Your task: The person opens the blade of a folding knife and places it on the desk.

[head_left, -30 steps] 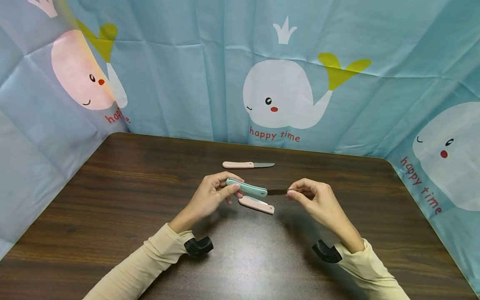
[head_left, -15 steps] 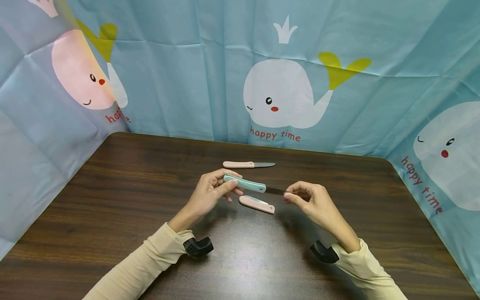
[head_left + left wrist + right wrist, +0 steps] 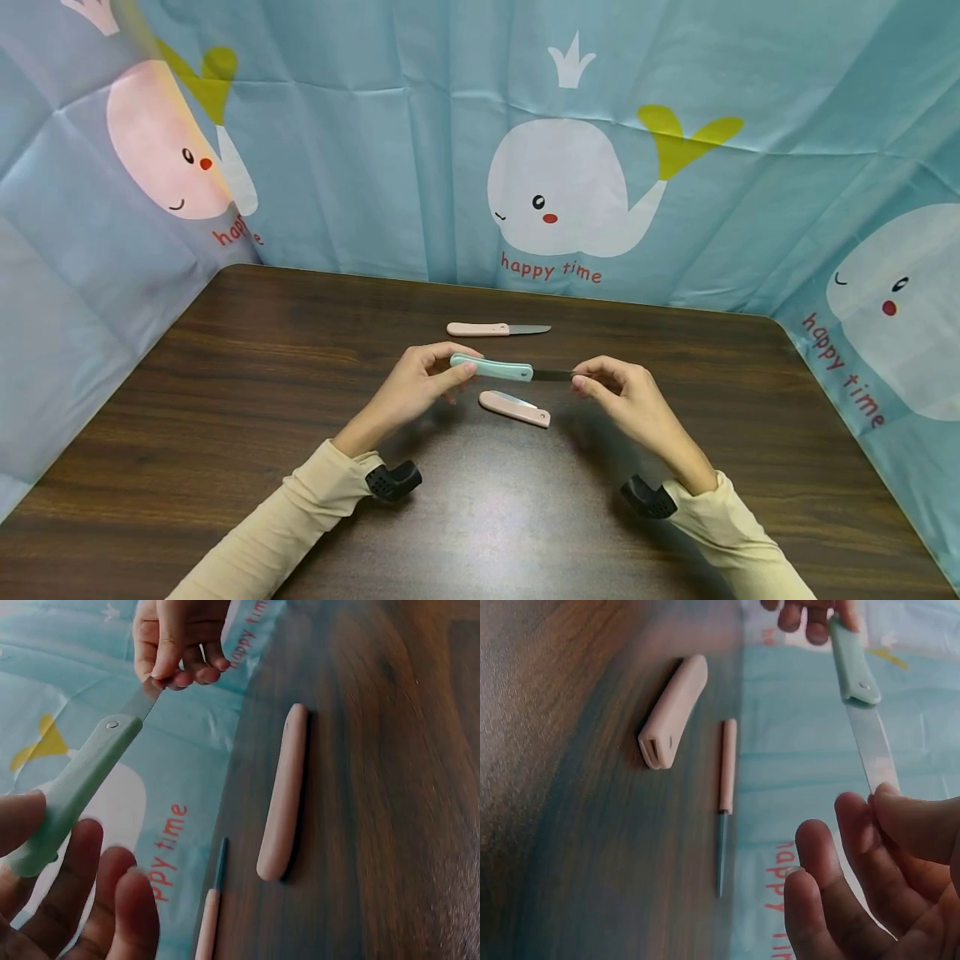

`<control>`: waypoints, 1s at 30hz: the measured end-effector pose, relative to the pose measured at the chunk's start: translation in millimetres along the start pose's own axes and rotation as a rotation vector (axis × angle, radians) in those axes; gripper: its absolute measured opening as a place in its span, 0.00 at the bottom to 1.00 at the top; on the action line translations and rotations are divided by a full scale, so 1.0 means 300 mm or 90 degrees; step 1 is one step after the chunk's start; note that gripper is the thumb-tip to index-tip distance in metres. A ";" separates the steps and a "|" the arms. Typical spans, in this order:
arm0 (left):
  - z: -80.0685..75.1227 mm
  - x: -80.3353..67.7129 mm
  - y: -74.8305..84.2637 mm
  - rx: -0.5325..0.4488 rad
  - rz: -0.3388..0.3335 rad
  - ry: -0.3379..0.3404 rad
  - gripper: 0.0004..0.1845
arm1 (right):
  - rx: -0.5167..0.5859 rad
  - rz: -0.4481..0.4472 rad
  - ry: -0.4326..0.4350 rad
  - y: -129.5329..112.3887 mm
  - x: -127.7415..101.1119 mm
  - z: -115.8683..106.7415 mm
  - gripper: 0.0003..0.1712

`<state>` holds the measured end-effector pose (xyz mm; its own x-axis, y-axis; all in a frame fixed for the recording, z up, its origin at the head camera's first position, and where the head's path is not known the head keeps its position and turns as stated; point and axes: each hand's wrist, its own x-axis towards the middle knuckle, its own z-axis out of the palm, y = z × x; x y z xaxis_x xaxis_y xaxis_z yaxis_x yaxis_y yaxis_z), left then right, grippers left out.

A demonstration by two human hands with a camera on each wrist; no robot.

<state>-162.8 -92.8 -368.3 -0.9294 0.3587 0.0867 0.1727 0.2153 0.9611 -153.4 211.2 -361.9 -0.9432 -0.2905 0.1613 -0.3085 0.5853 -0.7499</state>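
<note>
1. Left arm (image 3: 277,525), sleeved, reaches forward and inward from the lower left.
2. Left hand (image 3: 418,383) is raised in a light pinch between thumb (image 3: 19,823) and fingers (image 3: 112,889), the outer ones bent and slightly parted.
3. Right arm (image 3: 738,537), sleeved too, angles in from the lower right.
4. Right hand (image 3: 630,402) pinches likewise, its outer fingers fanned.
5. Both hands face each other, apart.

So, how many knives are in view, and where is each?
3: a green knife gripped by left hand and right hand; on the table, an open pink knife beyond it and a folded pink knife nearer.
</note>
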 end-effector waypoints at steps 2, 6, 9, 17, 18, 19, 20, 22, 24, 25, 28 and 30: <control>-0.003 0.002 -0.006 0.024 -0.004 0.007 0.13 | -0.005 -0.002 -0.001 0.006 0.008 0.000 0.09; -0.008 0.009 -0.022 0.057 -0.014 0.015 0.14 | -0.015 -0.001 0.000 0.016 0.028 0.000 0.10; -0.013 0.014 -0.036 0.075 -0.026 0.019 0.14 | -0.023 0.002 0.001 0.024 0.046 0.004 0.10; -0.027 0.034 -0.061 0.156 -0.041 0.023 0.11 | -0.010 0.022 0.000 0.055 0.093 0.018 0.11; -0.028 0.040 -0.066 0.167 -0.038 0.024 0.11 | -0.006 0.028 0.001 0.060 0.100 0.020 0.11; -0.030 0.047 -0.071 0.177 -0.034 0.024 0.10 | -0.003 0.034 0.002 0.065 0.107 0.023 0.11; -0.032 0.054 -0.077 0.191 -0.031 0.026 0.10 | 0.000 0.039 0.003 0.069 0.114 0.026 0.11; -0.038 0.069 -0.089 0.213 -0.030 0.027 0.09 | 0.007 0.049 0.006 0.076 0.127 0.033 0.11; -0.047 0.084 -0.099 0.228 -0.036 0.026 0.09 | 0.011 0.054 0.009 0.083 0.140 0.040 0.11; -0.051 0.091 -0.103 0.234 -0.040 0.024 0.09 | 0.013 0.056 0.010 0.085 0.146 0.044 0.11; -0.063 0.111 -0.114 0.248 -0.051 0.012 0.09 | 0.022 0.061 0.014 0.091 0.163 0.056 0.10; -0.070 0.122 -0.120 0.258 -0.056 0.003 0.10 | 0.027 0.062 0.021 0.097 0.174 0.064 0.10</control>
<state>-210.0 -106.7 -394.3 -0.9475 0.3195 0.0108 0.2063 0.5853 0.7841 -209.3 198.6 -387.7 -0.9721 -0.2091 0.1066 -0.2106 0.5768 -0.7892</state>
